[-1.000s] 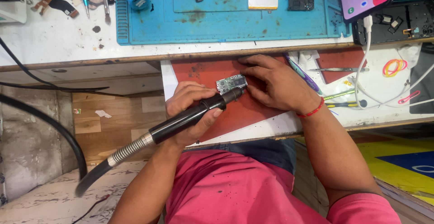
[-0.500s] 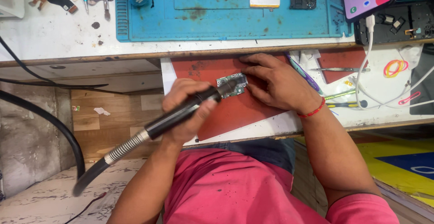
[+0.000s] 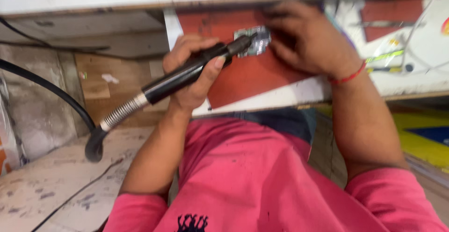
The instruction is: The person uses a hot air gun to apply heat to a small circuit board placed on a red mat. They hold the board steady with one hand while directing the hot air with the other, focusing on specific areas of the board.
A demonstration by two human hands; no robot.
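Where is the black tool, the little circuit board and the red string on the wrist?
black tool (image 3: 187, 75), head view, middle of its black handle.
circuit board (image 3: 258, 42), head view, its bare top face.
red string (image 3: 348, 76), head view, the strand across the wrist.

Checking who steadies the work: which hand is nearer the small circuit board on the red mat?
Right. The right hand rests its fingers against the circuit board, at its right edge. The left hand sits lower left, gripping the black rotary tool, whose tip reaches it.

Bare red mat (image 3: 248, 80) lies open below the small circuit board (image 3: 255, 40), while the right hand (image 3: 311, 40) and the rotary tool handpiece (image 3: 187, 75) flank it.
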